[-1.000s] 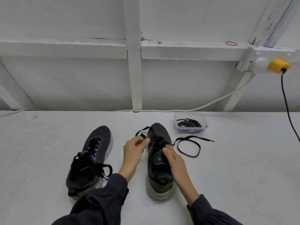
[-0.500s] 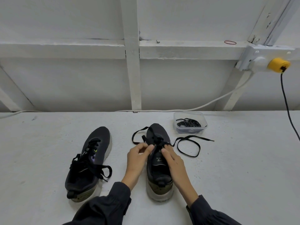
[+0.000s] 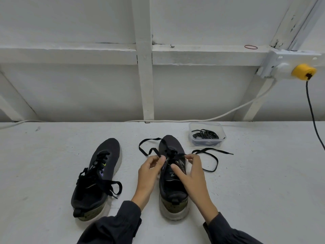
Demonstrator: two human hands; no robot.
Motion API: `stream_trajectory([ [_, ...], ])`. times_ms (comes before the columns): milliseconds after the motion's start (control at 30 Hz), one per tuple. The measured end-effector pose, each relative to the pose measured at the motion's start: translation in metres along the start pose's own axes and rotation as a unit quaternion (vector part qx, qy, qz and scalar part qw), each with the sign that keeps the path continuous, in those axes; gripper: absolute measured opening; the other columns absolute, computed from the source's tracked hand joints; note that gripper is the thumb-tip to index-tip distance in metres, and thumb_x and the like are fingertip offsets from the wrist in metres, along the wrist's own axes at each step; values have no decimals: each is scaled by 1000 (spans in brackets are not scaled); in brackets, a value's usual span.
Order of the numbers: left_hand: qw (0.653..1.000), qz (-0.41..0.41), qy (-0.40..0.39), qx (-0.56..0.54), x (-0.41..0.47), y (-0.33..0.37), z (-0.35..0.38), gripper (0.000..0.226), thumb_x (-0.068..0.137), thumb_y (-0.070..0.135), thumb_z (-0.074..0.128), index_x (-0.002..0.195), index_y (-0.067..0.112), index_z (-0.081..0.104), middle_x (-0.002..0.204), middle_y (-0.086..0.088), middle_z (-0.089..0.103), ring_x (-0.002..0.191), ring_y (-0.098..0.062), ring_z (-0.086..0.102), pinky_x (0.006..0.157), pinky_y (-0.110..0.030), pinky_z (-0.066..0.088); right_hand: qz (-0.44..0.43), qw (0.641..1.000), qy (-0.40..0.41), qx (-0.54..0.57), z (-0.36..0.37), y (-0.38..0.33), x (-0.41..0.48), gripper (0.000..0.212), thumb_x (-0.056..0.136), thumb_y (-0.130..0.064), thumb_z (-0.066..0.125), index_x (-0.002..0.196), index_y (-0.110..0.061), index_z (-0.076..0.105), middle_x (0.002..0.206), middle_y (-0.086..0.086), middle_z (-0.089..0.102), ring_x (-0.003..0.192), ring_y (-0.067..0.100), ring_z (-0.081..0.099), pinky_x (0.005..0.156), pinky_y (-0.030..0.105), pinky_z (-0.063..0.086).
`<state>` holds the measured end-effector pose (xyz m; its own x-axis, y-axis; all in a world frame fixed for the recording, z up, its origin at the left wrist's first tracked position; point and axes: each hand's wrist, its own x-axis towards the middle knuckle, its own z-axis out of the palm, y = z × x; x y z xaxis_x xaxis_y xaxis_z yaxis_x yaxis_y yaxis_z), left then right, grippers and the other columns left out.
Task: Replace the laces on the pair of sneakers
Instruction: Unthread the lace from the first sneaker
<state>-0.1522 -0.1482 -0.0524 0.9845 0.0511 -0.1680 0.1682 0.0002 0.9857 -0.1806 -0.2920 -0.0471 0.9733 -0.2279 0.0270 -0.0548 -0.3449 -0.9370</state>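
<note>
white painted boards and beams make up the back wall, and a pale, scuffed table [image 3: 255,191] runs out in front of it. two dark sneakers sit on this table with their toes toward the wall – black uppers, off-white soles, olive patches at the heels.

the middle sneaker [image 3: 173,191] stands straight ahead of the person. its flat black lace [image 3: 217,162] is threaded only through the eyelets near the toe. one loose end loops out over the table on the left of the toe, and the other trails in a curve to the right, toward a clear plastic box [image 3: 223,132].

the left hand [image 3: 149,175] pinches the lace between thumb and forefinger at the left edge of the eyelets. the right hand [image 3: 193,175] has its fingers curled down onto the lace at the right edge, with the thumb stretched apart across the tongue – whether those fingers truly grip cannot be told. dark sleeves cover both wrists.

the other sneaker [image 3: 98,178] lies well to the left, angled slightly, fully laced, its black bow flopped over the right side, with small yellow and purple marks near the eyelets.

the box holds a coil of spare laces [image 3: 204,134]. a yellow plug [image 3: 303,71] sits in a wall socket at the upper right, with a black cable [image 3: 312,110] hanging from it.
</note>
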Motion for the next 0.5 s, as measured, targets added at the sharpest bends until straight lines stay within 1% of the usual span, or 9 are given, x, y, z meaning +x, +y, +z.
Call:
stream_trajectory([
  [67, 1000, 19, -3, 19, 0, -3, -1, 20, 89, 32, 68, 96, 14, 73, 96, -5, 72, 95, -22, 67, 88, -37, 55, -68, 996, 10, -50, -6, -6, 5, 54, 77, -45, 76, 120, -37, 44, 123, -29, 43, 114, -19, 39, 87, 0, 33],
  [100, 999, 31, 1, 26, 1, -4, -2, 18, 88, 29, 69, 93, 13, 74, 93, -5, 73, 93, -20, 67, 86, -33, 56, -110, 991, -5, -73, -10, -10, 9, 54, 78, -42, 76, 123, -35, 48, 127, -29, 43, 118, -16, 38, 93, 1, 31],
  [133, 998, 42, 5, 36, 2, -4, -3, 16, 88, 27, 70, 91, 12, 74, 90, -4, 73, 90, -18, 67, 82, -28, 56, -154, 982, -32, -102, -13, -14, 14, 51, 79, -37, 76, 124, -32, 53, 132, -24, 46, 122, -11, 38, 99, 6, 30],
  [167, 997, 54, 8, 48, 4, -5, -4, 14, 88, 25, 70, 88, 11, 73, 87, -4, 73, 86, -15, 67, 77, -23, 55, -197, 968, -62, -144, -16, -19, 20, 46, 80, -31, 76, 122, -28, 58, 134, -18, 50, 125, -3, 41, 102, 14, 34],
  [200, 996, 64, 12, 59, 5, -5, -4, 14, 88, 23, 70, 86, 9, 72, 83, -3, 72, 82, -12, 66, 72, -18, 53, -234, 948, -94, -195, -18, -24, 27, 41, 80, -27, 76, 119, -24, 63, 132, -13, 54, 125, 4, 45, 102, 23, 38],
  [267, 994, 76, 17, 72, 6, -7, -3, 15, 91, 20, 66, 83, 7, 69, 79, -2, 70, 76, -7, 63, 66, -15, 50, -276, 898, -157, -304, -19, -33, 40, 36, 79, -24, 75, 114, -22, 66, 125, -9, 61, 120, 13, 50, 95, 32, 41],
  [333, 993, 77, 30, 83, 6, -9, 0, 17, 94, 19, 63, 82, 8, 66, 76, 1, 67, 72, -5, 59, 64, -14, 47, -287, 853, -203, -386, -14, -41, 51, 35, 80, -24, 72, 114, -23, 65, 118, -10, 62, 112, 16, 52, 87, 32, 41],
  [433, 990, 72, 58, 102, 7, -13, 2, 19, 95, 20, 61, 76, 15, 62, 73, 5, 63, 65, -3, 54, 60, -11, 42, -301, 811, -229, -447, -6, -49, 60, 32, 82, -20, 66, 113, -23, 64, 112, -7, 62, 107, 18, 53, 73, 30, 37],
  [500, 990, 70, 68, 105, 7, -13, 3, 22, 96, 19, 60, 74, 20, 59, 70, 6, 61, 59, 0, 51, 57, -11, 40, -308, 793, -245, -465, -3, -53, 64, 29, 83, -20, 65, 112, -22, 64, 109, -4, 62, 106, 20, 55, 69, 30, 32],
])
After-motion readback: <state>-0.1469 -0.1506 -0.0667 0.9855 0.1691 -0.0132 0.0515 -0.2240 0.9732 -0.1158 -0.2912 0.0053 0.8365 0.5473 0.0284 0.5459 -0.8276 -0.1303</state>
